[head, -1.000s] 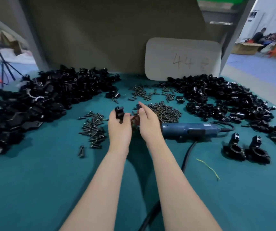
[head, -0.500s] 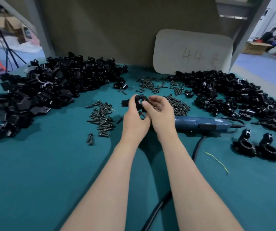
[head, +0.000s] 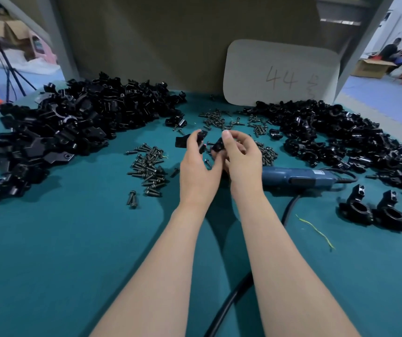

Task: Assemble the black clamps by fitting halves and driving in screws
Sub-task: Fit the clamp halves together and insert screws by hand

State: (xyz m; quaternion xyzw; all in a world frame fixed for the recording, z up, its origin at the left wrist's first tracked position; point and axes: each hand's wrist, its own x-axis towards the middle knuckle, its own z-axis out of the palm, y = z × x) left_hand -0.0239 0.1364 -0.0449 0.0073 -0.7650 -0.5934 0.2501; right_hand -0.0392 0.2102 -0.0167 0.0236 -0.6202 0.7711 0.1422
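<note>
My left hand (head: 198, 166) pinches one half (head: 201, 136), my right hand (head: 240, 159) the mating half (head: 218, 145), just apart over the worktop (head: 73, 239) middle; I'd align screw holes before closing.

glossy black plastic clamp halves (head: 73, 127), dark metal screws (head: 147, 166), matt teal cloth tbl (head: 61, 251).

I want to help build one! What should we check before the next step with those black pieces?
1. Left hand holds one clamp half: ok.
2. Right hand holds the second half: ok.
3. Halves fitted together: not ok, they are apart.
4. Screws close by: ok, pile beside the left hand.
5. Electric screwdriver handy: ok, lying by the right hand.
6. Holes lined up: cannot tell.
</note>
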